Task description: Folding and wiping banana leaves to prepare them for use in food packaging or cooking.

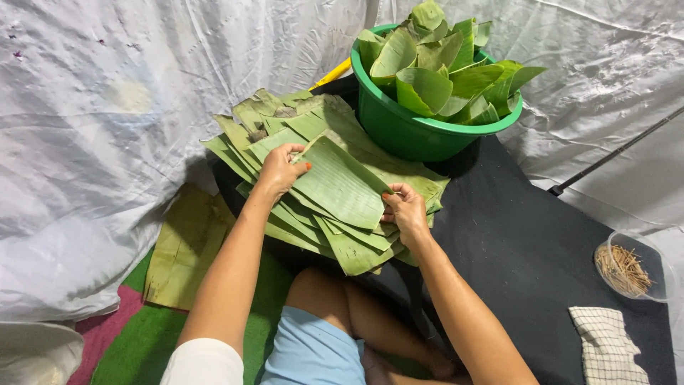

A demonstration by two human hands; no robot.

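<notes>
A stack of cut green banana leaf pieces (pixel 313 128) lies on a dark mat in front of me. My left hand (pixel 280 170) pinches the far left corner of the top leaf piece (pixel 342 182). Its near right edge is gripped by my right hand (pixel 403 210), thumb on top. The piece is lifted slightly off the stack between both hands.
A green plastic tub (pixel 399 128) full of folded leaf cones stands behind the stack. A clear bowl of small wooden sticks (pixel 627 269) and a checked cloth (pixel 605 346) lie at the right. A yellowed large leaf (pixel 182 249) lies at the left. White sheeting surrounds everything.
</notes>
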